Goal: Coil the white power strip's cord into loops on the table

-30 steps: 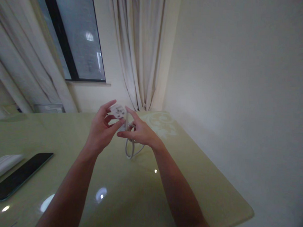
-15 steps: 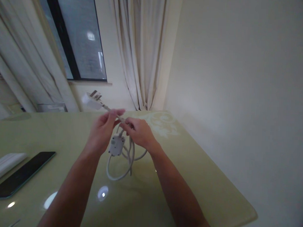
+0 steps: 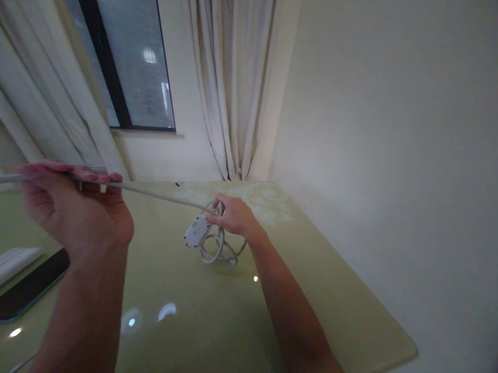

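Note:
A white power cord runs taut between my two hands. At the left, my left hand grips one stretch of it with fingers closed, and the cord passes on beyond the left edge of view. My right hand pinches the coiled part of the cord above the table. Below that hand hang several loops, which reach down to the tabletop. Beside them dangles a white box-shaped block with dark spots at its corners, tilted. The plug end is out of view.
The glossy pale green table has a rounded near-right corner. On the left lie a black flat slab and a long white object. Beyond the table are a curtain and a window; a white wall stands at the right.
My left hand has moved far left, drawing out a straight length of cord. The plug has left the view. My right hand stays nearly in place; the loops below it are smaller and the block has tilted.

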A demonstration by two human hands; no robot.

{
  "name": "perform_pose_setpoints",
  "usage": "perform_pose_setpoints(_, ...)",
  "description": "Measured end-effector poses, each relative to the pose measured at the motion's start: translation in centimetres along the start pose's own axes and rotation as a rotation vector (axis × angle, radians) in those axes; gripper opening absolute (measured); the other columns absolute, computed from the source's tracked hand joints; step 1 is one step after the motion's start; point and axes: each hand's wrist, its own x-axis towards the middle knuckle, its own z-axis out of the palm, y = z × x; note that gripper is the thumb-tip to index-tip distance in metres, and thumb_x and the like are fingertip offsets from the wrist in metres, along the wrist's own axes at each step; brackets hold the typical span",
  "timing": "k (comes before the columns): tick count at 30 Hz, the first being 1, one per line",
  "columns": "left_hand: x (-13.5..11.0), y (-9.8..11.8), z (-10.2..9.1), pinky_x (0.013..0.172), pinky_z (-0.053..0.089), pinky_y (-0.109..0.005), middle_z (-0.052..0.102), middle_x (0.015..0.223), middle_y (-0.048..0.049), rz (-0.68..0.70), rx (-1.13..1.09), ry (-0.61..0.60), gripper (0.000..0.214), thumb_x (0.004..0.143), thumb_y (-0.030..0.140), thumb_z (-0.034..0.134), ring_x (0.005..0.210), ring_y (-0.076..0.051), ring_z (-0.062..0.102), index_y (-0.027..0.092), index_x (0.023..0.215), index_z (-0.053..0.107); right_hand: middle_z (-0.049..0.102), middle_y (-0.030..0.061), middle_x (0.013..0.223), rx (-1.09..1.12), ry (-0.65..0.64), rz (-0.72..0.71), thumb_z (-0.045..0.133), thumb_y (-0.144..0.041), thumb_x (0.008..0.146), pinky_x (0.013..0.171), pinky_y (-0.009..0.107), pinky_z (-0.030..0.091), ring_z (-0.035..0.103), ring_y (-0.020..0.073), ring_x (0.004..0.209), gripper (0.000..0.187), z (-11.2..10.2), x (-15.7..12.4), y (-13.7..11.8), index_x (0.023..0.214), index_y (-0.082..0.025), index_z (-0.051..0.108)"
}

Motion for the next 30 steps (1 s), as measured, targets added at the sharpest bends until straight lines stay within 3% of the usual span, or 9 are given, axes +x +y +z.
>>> perform_pose_setpoints(3,0.3,-2.9,0.2,0.089,0.060,-0.036,0.069,0.082,0.0079,-0.165,-0.107,0.050,0.008,0.100,0.036,0.070,0.088,-0.012,0.070,0.031,0.093,0.068,0.063,-0.0041,0.067,0.149,0.103,-0.034,0.077,-0.033,0.089,0.065,0.025,0.034,0.051,0.0119,0.064,0.017,-0.4,0.3,0.0,0.078,-0.020,0.072)
perform_pose_setpoints(6,0.1,-6.1,0.6,0.089,0.064,-0.036,0.075,0.096,-0.0019,-0.499,-0.085,0.039,0.014,0.100,0.035,0.065,0.099,-0.017,0.073,0.026,0.089,0.068,0.057,-0.0049,0.058,0.276,0.206,-0.022,0.073,-0.041,0.093,0.061,0.026,0.034,0.047,0.0117,0.059,0.029,-1.1,0.2,-0.4,0.074,-0.020,0.074)
perform_pose_setpoints(11,-2.0,-8.7,1.8,0.087,0.062,-0.041,0.077,0.114,-0.0166,-0.859,0.116,-0.263,0.047,0.104,0.056,0.049,0.108,-0.027,0.074,0.017,0.101,0.074,0.070,-0.0042,0.072,0.343,0.248,-0.122,0.071,-0.041,0.096,0.065,0.026,0.042,0.059,0.0136,0.064,0.030,-2.2,-0.9,-2.2,0.121,-0.026,0.077)
perform_pose_setpoints(15,-3.7,-8.0,2.8,0.087,0.058,-0.045,0.079,0.094,-0.0149,-0.611,0.543,-0.560,0.066,0.095,0.076,0.048,0.101,-0.034,0.075,0.016,0.093,0.077,0.070,-0.0048,0.072,0.311,0.283,-0.163,0.071,-0.037,0.099,0.068,0.026,0.046,0.066,0.0146,0.067,0.045,-2.8,-1.5,-3.1,0.142,-0.026,0.068)
perform_pose_setpoints(19,-3.9,-6.5,3.1,0.089,0.053,-0.044,0.075,0.083,-0.0129,-0.062,1.055,-0.399,0.058,0.091,0.073,0.057,0.094,-0.034,0.072,0.019,0.077,0.071,0.077,0.0007,0.076,0.420,0.383,-0.202,0.075,-0.044,0.096,0.074,0.028,0.053,0.074,0.0162,0.073,0.029,-3.2,-1.3,-2.7,0.110,-0.020,0.082)
perform_pose_setpoints(22,-4.0,-6.2,3.1,0.098,0.051,-0.045,0.077,0.105,-0.0149,0.011,0.866,-0.467,0.061,0.092,0.075,0.055,0.107,-0.033,0.071,0.018,0.105,0.072,0.077,0.0011,0.074,0.562,0.399,-0.218,0.082,-0.052,0.088,0.067,0.027,0.055,0.074,0.0166,0.068,0.032,-3.4,-1.0,-2.1,0.096,-0.021,0.084)
perform_pose_setpoints(25,-4.5,-6.1,2.9,0.089,0.057,-0.046,0.077,0.118,-0.0189,-0.425,0.416,-0.771,0.082,0.093,0.085,0.044,0.107,-0.035,0.074,0.017,0.135,0.064,0.076,0.0010,0.070,0.705,0.512,-0.163,0.085,-0.053,0.084,0.062,0.026,0.054,0.071,0.0155,0.063,0.033,-3.5,-0.8,-1.9,0.089,-0.021,0.083)
perform_pose_setpoints(27,-4.8,-5.8,2.8,0.079,0.060,-0.042,0.078,0.119,-0.0199,-0.677,0.173,-0.896,0.090,0.085,0.085,0.062,0.102,-0.036,0.077,0.020,0.147,0.056,0.074,0.0012,0.066,0.757,0.611,-0.094,0.086,-0.052,0.083,0.060,0.026,0.052,0.068,0.0144,0.060,0.033,-3.6,-0.7,-2.0,0.085,-0.019,0.082)
perform_pose_setpoints(30,-5.2,-5.2,2.7,0.072,0.059,-0.034,0.080,0.112,-0.0155,-0.781,0.013,-0.944,0.095,0.071,0.060,0.092,0.096,-0.033,0.079,0.024,0.150,0.052,0.072,0.0014,0.063,0.820,0.663,-0.008,0.087,-0.053,0.080,0.057,0.024,0.049,0.064,0.0125,0.058,0.036,-3.6,-0.6,-2.0,0.080,-0.017,0.079)
